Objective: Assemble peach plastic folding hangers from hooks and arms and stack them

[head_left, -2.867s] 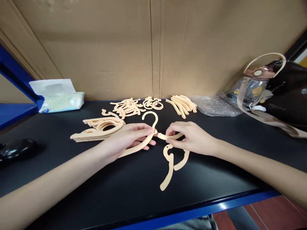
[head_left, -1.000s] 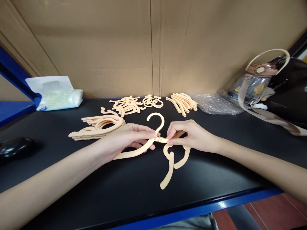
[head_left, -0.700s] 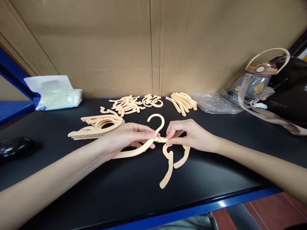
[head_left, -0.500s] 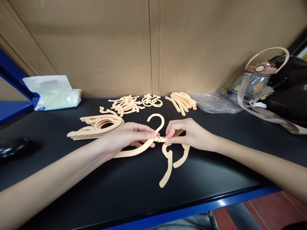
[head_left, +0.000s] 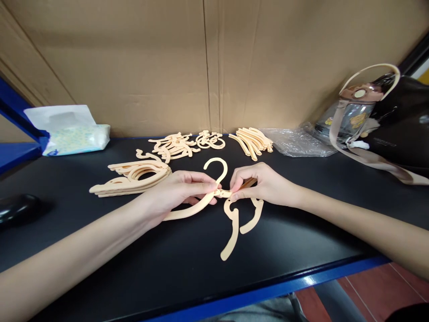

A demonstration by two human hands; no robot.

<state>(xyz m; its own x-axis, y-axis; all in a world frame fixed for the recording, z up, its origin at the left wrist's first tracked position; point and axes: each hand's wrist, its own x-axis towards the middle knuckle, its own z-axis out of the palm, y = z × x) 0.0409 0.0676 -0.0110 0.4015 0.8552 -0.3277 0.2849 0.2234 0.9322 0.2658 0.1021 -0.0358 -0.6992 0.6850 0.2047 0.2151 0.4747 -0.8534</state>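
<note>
Between my hands is a cream plastic clothes hanger (head_left: 196,208) in parts, its curved hook pointing up. My left hand (head_left: 184,190) pinches it at the base of the hook, with one curved arm running below the fingers. My right hand (head_left: 253,181) is closed on a narrow hanger arm (head_left: 225,193) whose end meets the hook joint. Whether the two ends are joined, I cannot tell. Just below my right hand lie two loose curved hanger pieces (head_left: 233,230) on the black tabletop (head_left: 187,277).
Left of my left hand lies a stack of folded hangers (head_left: 132,181). Behind are a heap of curved pieces (head_left: 176,145), hooks (head_left: 210,140) and a bundle of arms (head_left: 254,141). A tissue pack (head_left: 78,136), mouse (head_left: 18,208), plastic bag (head_left: 295,142) and strapped bottle (head_left: 360,109) stand around.
The whole view has shifted slightly. Both hands keep the same grip on the hanger parts, and nothing has been let go.
</note>
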